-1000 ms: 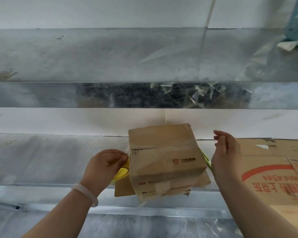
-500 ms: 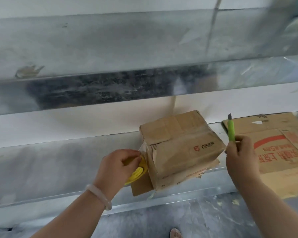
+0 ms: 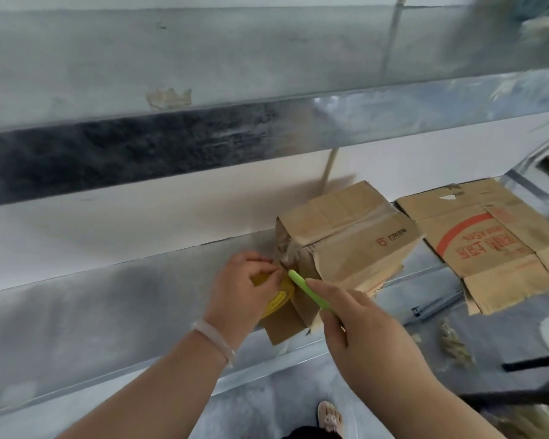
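So the cardboard box (image 3: 346,236) is a small brown corrugated one, pretty beat up: creased panels, a torn ragged corner at its 9 o'clock end, and clear tape running across the top seam. It sits on the metal shelf (image 3: 124,299), just right of the frame's middle, overhanging the front lip a bit.

There's a small red logo with a few dark characters next to it on the front face, too tiny for me to read.

The left hand (image 3: 241,286) is curled round a yellow tape roll (image 3: 281,299) pressed up against that torn corner. The right hand (image 3: 362,331) grips a slim lime-green plastic knife (image 3: 305,291), its far end pointing toward 10 o'clock and sitting just beside the left fingers. Both hands are close together.

At 3 o'clock from the box lies a flattened carton (image 3: 488,245) with a red arc and upside-down red characters, blurry. The shelf is shiny galvanized sheet metal.
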`<state>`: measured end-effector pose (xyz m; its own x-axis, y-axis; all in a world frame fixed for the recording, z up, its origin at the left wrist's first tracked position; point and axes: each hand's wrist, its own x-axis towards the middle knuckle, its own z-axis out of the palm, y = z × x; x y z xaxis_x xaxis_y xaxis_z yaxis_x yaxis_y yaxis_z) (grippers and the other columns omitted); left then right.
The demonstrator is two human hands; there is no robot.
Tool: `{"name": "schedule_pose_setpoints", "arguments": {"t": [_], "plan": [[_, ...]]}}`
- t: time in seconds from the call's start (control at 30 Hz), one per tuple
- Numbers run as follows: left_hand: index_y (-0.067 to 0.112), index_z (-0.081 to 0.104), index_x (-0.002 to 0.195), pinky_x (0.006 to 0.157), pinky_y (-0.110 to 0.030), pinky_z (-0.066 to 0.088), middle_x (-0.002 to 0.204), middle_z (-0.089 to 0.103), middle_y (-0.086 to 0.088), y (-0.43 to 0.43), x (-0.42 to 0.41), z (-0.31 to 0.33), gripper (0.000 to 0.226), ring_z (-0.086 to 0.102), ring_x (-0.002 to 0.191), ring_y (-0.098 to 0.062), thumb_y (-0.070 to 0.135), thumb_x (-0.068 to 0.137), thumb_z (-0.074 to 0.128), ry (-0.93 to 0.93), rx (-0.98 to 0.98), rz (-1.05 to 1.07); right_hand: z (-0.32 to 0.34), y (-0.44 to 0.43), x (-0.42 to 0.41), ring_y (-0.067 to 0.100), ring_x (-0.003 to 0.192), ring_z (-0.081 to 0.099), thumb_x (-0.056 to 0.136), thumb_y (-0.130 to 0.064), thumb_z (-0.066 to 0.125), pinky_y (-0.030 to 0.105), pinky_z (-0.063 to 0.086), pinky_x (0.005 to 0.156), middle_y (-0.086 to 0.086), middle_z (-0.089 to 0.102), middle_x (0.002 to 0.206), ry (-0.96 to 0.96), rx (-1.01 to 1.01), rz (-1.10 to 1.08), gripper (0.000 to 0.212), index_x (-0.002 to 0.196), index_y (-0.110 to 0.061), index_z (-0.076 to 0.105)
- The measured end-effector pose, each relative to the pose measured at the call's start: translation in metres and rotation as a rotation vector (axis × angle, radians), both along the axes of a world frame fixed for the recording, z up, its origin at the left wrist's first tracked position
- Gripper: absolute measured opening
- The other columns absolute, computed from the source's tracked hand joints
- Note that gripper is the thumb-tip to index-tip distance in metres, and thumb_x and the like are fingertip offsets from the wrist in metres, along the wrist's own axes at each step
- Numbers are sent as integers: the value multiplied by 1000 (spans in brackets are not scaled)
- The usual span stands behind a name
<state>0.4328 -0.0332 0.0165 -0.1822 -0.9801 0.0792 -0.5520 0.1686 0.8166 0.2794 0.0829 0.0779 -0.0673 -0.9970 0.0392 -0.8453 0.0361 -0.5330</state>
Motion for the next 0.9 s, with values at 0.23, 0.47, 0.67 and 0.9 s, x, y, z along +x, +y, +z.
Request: {"name": "schedule_pose_setpoints", "arguments": {"t": [0.23, 0.47, 0.67, 0.9], "plan": [[25, 76, 88, 71, 2, 33, 94, 50, 22, 2, 1, 1, 11, 47, 90, 13, 34, 81, 73, 19, -35, -10, -11, -13, 15, 15, 71, 53, 100, -26, 43, 31, 53, 60, -10, 55, 100, 201, -6, -33, 55, 145, -53, 27], [23, 76, 87, 69, 1, 32, 92, 45, 19, 1, 1, 5, 9, 44, 90, 10, 29, 82, 72, -24, -63, -41, -24, -14, 13, 13, 35, 38, 59, -16, 88, 25, 35, 25, -9, 50, 64, 460, -81, -52, 76, 126, -41, 63], [24, 74, 83, 65, 1, 32, 88, 43, 17, 3, 3, 8, 8, 43, 86, 8, 31, 81, 72, -34, -85, -18, -27, -16, 12, 13, 35, 42, 58, -16, 89, 23, 33, 26, -10, 50, 62, 422, -132, -60, 75, 124, -41, 65], [22, 74, 81, 63, -3, 33, 88, 44, 15, 2, 3, 13, 8, 43, 88, 7, 30, 82, 72, -38, -112, 4, -28, -19, 10, 12, 36, 42, 61, -16, 88, 23, 36, 27, -11, 52, 63, 404, -182, -64, 71, 124, -40, 65]]}}
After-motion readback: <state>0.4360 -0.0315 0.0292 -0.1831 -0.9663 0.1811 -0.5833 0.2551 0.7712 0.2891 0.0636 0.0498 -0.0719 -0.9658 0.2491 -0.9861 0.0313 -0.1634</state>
